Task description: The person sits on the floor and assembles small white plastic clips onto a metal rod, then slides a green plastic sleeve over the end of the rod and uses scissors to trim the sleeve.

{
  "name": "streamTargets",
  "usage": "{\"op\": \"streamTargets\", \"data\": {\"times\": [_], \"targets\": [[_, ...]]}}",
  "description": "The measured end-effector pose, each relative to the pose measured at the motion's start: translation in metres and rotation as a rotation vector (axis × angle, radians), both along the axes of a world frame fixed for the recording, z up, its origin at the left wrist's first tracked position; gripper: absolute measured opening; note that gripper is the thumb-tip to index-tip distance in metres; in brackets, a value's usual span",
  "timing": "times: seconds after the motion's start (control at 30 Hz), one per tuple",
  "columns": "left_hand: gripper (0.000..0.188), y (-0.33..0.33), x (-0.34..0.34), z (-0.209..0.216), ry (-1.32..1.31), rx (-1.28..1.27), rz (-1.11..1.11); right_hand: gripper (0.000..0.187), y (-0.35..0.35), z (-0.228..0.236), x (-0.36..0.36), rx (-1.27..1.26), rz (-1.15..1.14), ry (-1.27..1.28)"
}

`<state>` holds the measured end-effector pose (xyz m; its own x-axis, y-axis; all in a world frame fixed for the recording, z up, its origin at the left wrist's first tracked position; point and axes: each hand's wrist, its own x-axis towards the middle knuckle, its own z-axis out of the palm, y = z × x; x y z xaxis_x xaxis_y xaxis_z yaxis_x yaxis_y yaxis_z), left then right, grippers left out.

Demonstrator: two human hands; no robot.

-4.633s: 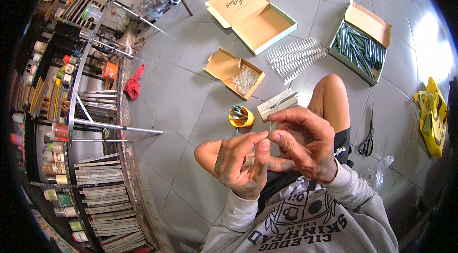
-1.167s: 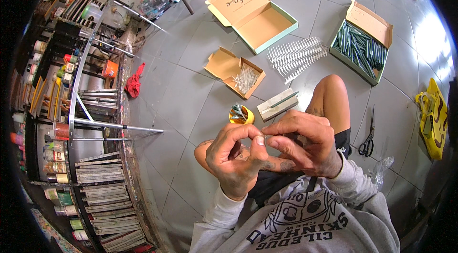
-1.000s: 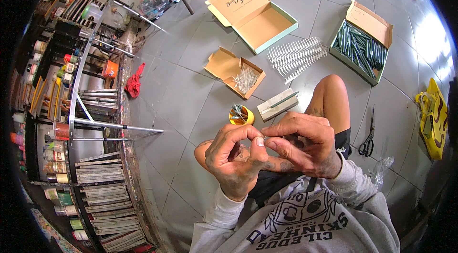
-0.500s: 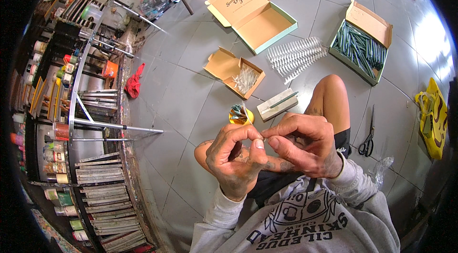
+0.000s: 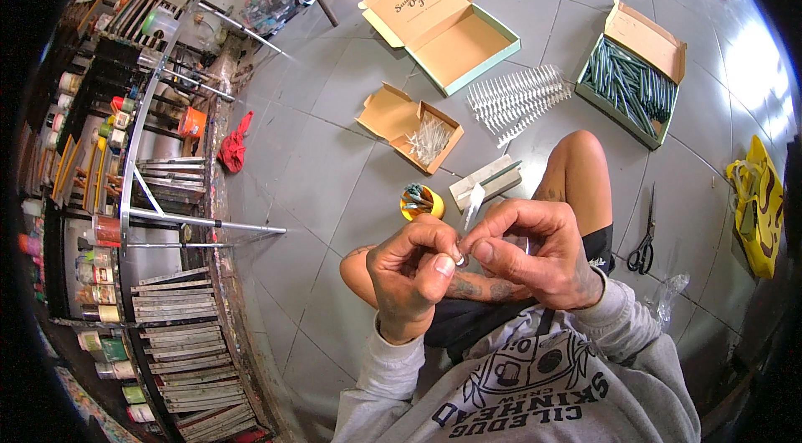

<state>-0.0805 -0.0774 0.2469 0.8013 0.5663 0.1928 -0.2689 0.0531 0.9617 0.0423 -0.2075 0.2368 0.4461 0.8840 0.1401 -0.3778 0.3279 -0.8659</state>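
My left hand (image 5: 409,272) and my right hand (image 5: 539,255) meet over my lap, fingers pinched. A thin white strip (image 5: 474,202) stands up between their fingertips, its upper end broader. Its lower part is mostly covered by my fingers; a small whitish bit shows at my left thumb. Just beyond the hands is a yellow cup (image 5: 434,207) holding dark green sticks. Beside it a dark green pencil-like stick (image 5: 498,173) lies on a pale block (image 5: 493,190). Farther off, an open small cardboard box (image 5: 447,151) contains thin clear-white pieces.
Rows of white toothed strips (image 5: 518,101) lie on the tiles near an open box (image 5: 459,42). A green box (image 5: 622,113) is full of dark green sticks. Black scissors (image 5: 647,234) and a yellow bag (image 5: 756,209) lie right. A loaded shelf (image 5: 134,209) stands left.
The white strip has turned between my fingers and now shows its broad side, farther right. My left hand has tilted and its thumb sits lower.
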Motion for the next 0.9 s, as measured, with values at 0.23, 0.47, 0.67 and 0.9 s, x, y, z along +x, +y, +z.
{"op": "streamTargets", "data": {"times": [0.23, 0.47, 0.67, 0.9], "targets": [[0.017, 0.0, 0.001, -0.008, -0.065, -0.209, -0.081, 0.016, 0.006, -0.005, -0.009, 0.021, 0.044, 0.22], [0.019, 0.002, 0.003, -0.014, -0.046, -0.278, -0.189, 0.014, 0.005, -0.002, -0.011, -0.024, 0.178, 0.467], [0.022, 0.002, 0.006, -0.027, -0.194, -0.429, -0.23, 0.017, 0.009, -0.003, -0.017, -0.032, 0.167, 0.482], [0.023, 0.004, 0.003, -0.028, -0.245, -0.589, -0.298, 0.018, 0.009, 0.005, -0.017, 0.015, 0.228, 0.561]]}}
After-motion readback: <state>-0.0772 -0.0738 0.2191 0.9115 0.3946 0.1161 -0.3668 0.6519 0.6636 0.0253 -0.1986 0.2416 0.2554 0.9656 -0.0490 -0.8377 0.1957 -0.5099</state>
